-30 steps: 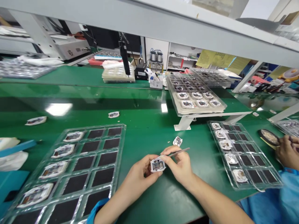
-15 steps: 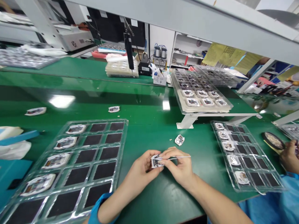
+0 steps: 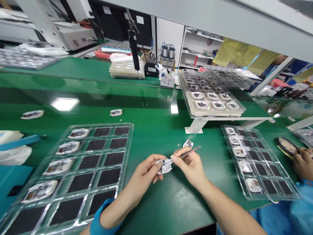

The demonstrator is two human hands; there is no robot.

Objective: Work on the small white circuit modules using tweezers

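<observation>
My left hand (image 3: 149,173) pinches a small white-framed electronic assembly (image 3: 165,166) by its left side, above the green bench. In my right hand (image 3: 189,164) is a thin pair of metal tweezers (image 3: 192,151), its rear end sticking out up and to the right. The tweezers' tips are hidden by my fingers, which are at the upper right edge of the assembly. Just beyond my right hand lies another such assembly (image 3: 188,143), partly covered by it.
A clear compartment tray (image 3: 133,137) on the left has white assemblies in its left column. A similar tray (image 3: 241,187) lies right. Stacked trays (image 3: 215,115) stand on a raised shelf. A black electric screwdriver (image 3: 133,49) hangs behind. A co-worker's hand (image 3: 303,163) is far right.
The assembly has tipped and turned in my left hand. My right hand has shifted slightly up and right, and the tweezers have swung to a steeper angle.
</observation>
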